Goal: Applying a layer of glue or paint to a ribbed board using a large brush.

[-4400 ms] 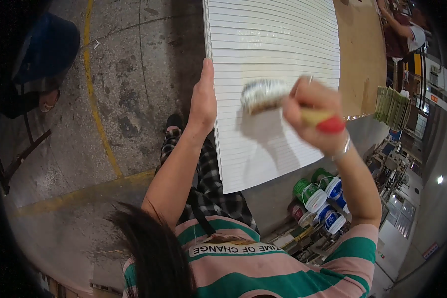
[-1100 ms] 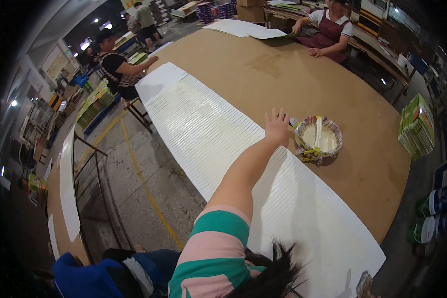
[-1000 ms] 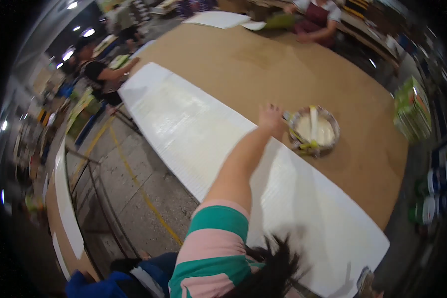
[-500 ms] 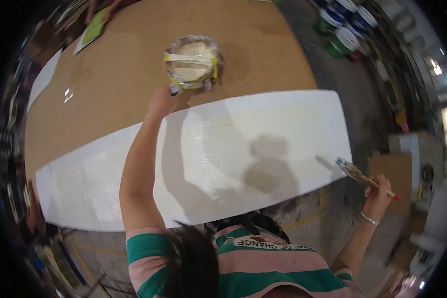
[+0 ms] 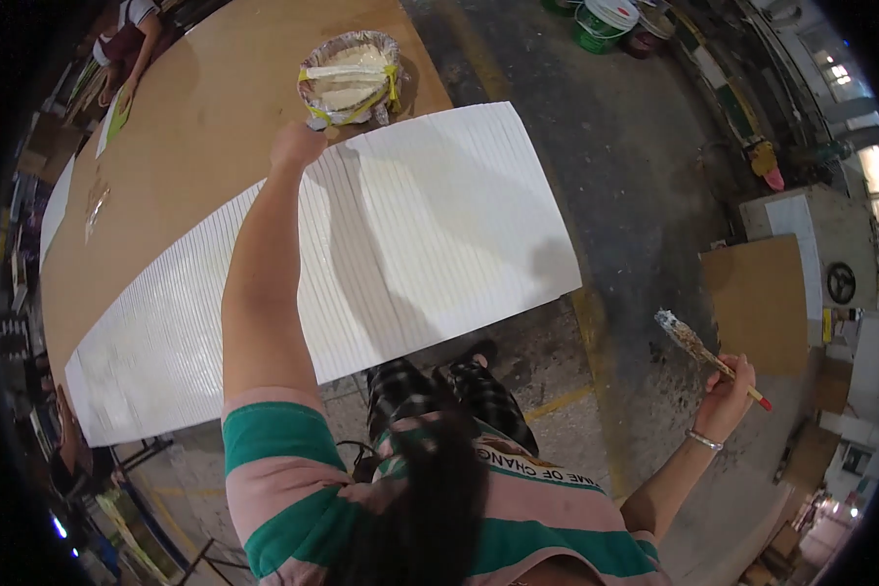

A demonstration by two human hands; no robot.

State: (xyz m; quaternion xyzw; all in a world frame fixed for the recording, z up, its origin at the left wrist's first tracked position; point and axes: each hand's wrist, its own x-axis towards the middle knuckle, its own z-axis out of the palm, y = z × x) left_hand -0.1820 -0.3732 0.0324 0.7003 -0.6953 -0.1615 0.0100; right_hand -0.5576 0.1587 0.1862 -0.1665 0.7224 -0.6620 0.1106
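White ribbed sheet [image 5: 381, 244] fills the middle of the view, lying slantwise from about 8 o'clock up to 2 o'clock across the brown worktable [image 5: 205, 107]; compared with half a second ago the view has swung, so the sheet now runs diagonally and its near corner juts over the table edge above the concrete floor [image 5: 606, 127]. The left hand [image 5: 297, 146] was already at the bowl then and remains stretched far forward at 11 o'clock, arm nearly straight, the hand closed at the near rim of the foil-lined bowl [image 5: 350, 78]; whether its fingers pinch the rim or only touch it I cannot tell. The bowl holds pale paste, has yellow tape crossing its top, and sits on the table just beyond the sheet's far edge. The right hand [image 5: 725, 400] has come a little closer in than before, held out to 4 o'clock well clear of the sheet, fingers wrapped around the handle of a paint brush [image 5: 703, 354] whose clotted bristles point up and left over the floor. A bracelet circles that wrist. Green and white buckets [image 5: 606, 20] stand at 1 o'clock, a brown board [image 5: 757, 303] lies at 3 o'clock, and another person [image 5: 127, 39] leans over the table's far end at 10 o'clock.
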